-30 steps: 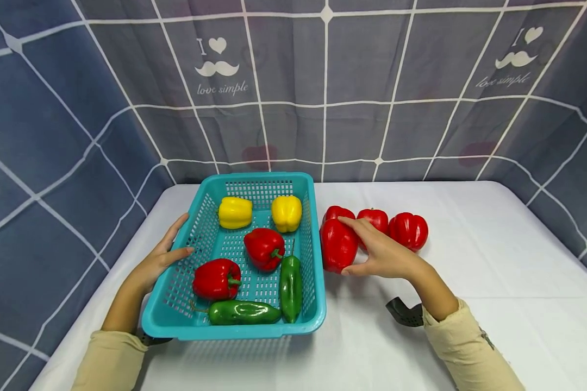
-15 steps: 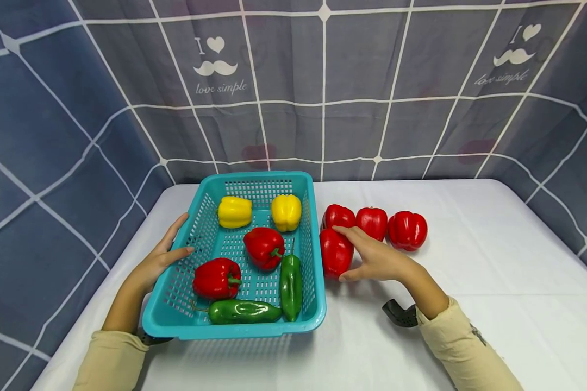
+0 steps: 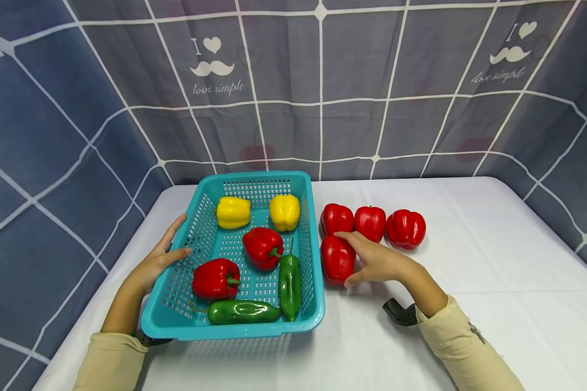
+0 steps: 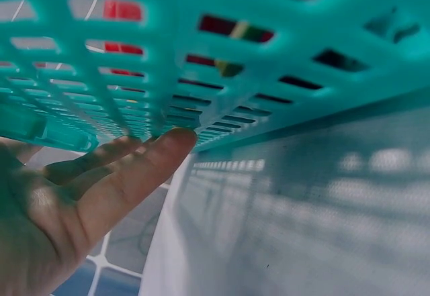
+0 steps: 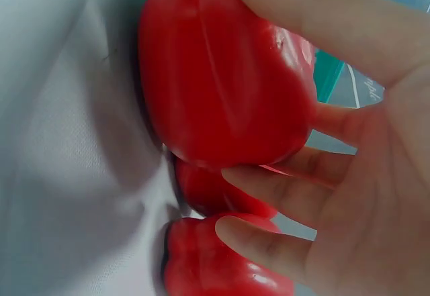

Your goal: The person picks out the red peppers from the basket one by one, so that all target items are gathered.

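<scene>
A teal perforated basket (image 3: pixel 149 326) stands on the left of the table. My left hand (image 3: pixel 156 263) holds its left rim, thumb over the edge and the other fingers along the outer wall. In the left wrist view those fingers (image 4: pixel 144 168) lie nearly straight beneath the holes. Just right of the basket, my right hand (image 3: pixel 376 260) grips a red bell pepper (image 3: pixel 336 260) by its right side; in the right wrist view the thumb touches one edge of the pepper (image 5: pixel 222 88) and it partly hides the other fingers. The pepper appears to rest on the table.
The basket contains two yellow bell peppers (image 3: pixel 285 213), two red bell peppers (image 3: pixel 215 279) and two long green peppers (image 3: pixel 244 312). Behind my right hand, three more red bell peppers (image 3: pixel 406 229) stand in a row. Grey checked curtains (image 3: pixel 352 130) enclose the white table (image 3: pixel 469 260).
My right hand has brought the red bell pepper a little toward me, away from the row, whose left pepper now shows more fully. The left hand and basket keep their place.
</scene>
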The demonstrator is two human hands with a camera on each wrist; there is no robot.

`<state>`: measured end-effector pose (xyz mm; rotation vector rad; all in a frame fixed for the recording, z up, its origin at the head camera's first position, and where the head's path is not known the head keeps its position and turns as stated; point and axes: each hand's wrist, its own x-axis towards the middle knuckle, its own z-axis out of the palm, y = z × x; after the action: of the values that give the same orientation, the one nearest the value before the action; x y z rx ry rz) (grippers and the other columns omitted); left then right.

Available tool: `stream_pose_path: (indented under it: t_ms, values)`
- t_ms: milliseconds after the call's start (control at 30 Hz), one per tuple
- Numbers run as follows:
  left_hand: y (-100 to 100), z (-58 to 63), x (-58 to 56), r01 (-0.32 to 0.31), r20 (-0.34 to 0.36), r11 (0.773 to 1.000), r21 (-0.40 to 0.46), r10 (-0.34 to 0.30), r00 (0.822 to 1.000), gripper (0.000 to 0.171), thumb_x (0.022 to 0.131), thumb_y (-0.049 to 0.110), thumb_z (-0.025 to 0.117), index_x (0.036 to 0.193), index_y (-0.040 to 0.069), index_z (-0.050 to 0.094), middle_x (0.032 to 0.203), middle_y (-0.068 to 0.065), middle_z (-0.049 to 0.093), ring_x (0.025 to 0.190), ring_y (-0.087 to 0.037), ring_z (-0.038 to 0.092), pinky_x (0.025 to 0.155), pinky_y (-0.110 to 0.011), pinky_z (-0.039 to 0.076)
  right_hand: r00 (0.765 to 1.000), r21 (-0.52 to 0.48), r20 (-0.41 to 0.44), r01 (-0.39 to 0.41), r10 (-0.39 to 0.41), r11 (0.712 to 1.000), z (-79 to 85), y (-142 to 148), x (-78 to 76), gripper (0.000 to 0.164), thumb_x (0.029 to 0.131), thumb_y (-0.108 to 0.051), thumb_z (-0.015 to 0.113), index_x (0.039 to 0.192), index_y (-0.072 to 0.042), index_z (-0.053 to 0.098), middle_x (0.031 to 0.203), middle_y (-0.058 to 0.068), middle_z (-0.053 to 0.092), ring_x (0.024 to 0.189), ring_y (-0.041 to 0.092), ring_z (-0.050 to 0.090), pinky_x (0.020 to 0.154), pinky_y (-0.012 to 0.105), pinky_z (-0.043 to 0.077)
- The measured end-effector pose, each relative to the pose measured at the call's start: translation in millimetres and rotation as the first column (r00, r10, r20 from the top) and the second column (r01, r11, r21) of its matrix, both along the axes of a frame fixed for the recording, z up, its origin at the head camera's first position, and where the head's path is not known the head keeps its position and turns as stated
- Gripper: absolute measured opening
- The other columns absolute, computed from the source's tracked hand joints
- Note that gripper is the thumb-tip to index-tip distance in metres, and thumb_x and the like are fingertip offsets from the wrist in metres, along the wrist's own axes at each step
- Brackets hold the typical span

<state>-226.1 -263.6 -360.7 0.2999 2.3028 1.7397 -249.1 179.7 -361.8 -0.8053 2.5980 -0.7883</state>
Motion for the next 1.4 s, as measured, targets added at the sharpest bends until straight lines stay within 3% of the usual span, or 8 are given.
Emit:
stream_pose_path:
  t_ms: [333,667,933,1200,1400]
  values:
    - [-0.2,0.2,-0.1,0.011,-0.003,1.000,0.019,-0.011,1.000,0.073,0.094,0.012,0.042,0.147,0.030,-0.005,0.147,-0.027,0.006,0.102,-0.017,0.051,0.073,-0.043,0.054,0.999,0.015,0.041,0.002,-0.002,1.000,0.3,2.9,0.6,0.095,0.066,-0.023,0.080,0.142,-0.016,0.024,0.134,0.012,0.035,0.124,0.033,0.034,0.087,0.048,0.049]
    - [1.0,-0.8,-0.7,-0.005,-0.012,1.000,-0.003,0.005,1.000,0.074,0.093,0.012,0.042,0.147,0.027,-0.006,0.147,-0.026,0.005,0.108,-0.026,0.045,0.074,-0.040,0.054,1.000,0.033,-0.013,0.008,-0.008,0.999,6.5,7.1,1.5,0.088,0.069,-0.025,0.077,0.141,-0.011,0.028,0.132,0.014,0.037,0.120,0.033,0.039,0.084,0.047,0.050]
    - [0.6,-1.0,-1.4,-0.017,-0.004,1.000,-0.007,0.017,1.000,0.074,0.093,0.013,0.042,0.147,0.029,-0.006,0.148,-0.025,0.003,0.116,-0.043,0.036,0.076,-0.047,0.052,1.000,0.029,-0.011,0.011,-0.011,1.000,9.4,4.6,1.8,0.089,0.069,-0.023,0.077,0.142,-0.012,0.027,0.133,0.014,0.036,0.121,0.034,0.037,0.084,0.048,0.050]
    - [-1.3,-2.0,-0.6,-0.024,0.004,1.000,0.012,0.024,1.000,0.074,0.092,0.012,0.042,0.147,0.028,-0.006,0.148,-0.025,0.006,0.109,-0.033,0.045,0.074,-0.045,0.053,1.000,0.021,-0.018,0.022,-0.021,1.000,10.7,1.9,0.5,0.086,0.072,-0.027,0.075,0.142,-0.012,0.028,0.134,0.014,0.036,0.122,0.033,0.036,0.084,0.047,0.050]
    - [1.1,-0.1,-1.6,-0.020,0.007,1.000,0.022,0.020,1.000,0.074,0.092,0.011,0.042,0.147,0.027,-0.005,0.148,-0.025,0.007,0.110,-0.038,0.045,0.073,-0.049,0.053,0.996,0.006,-0.076,0.037,-0.036,0.999,14.9,1.6,-0.3,0.083,0.075,-0.031,0.072,0.142,-0.010,0.028,0.136,0.013,0.036,0.125,0.033,0.033,0.086,0.050,0.048]
